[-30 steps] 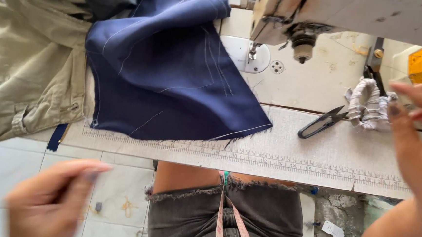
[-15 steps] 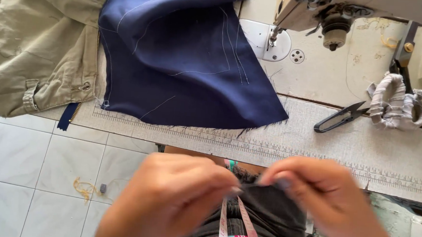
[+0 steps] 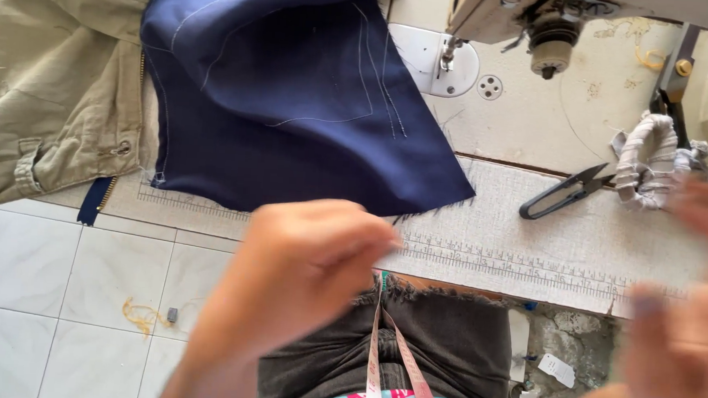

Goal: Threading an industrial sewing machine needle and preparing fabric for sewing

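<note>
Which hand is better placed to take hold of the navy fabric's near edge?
Left, probably. The left hand hovers right at the near edge of the navy fabric, fingers curled. The right hand is blurred and far off to the side, nearer the thread snips.

1 head-worn camera looks steeply down, close above the worktop (image 3: 530, 259) edge, with the lap and floor below the fingers (image 3: 368, 233).
</note>
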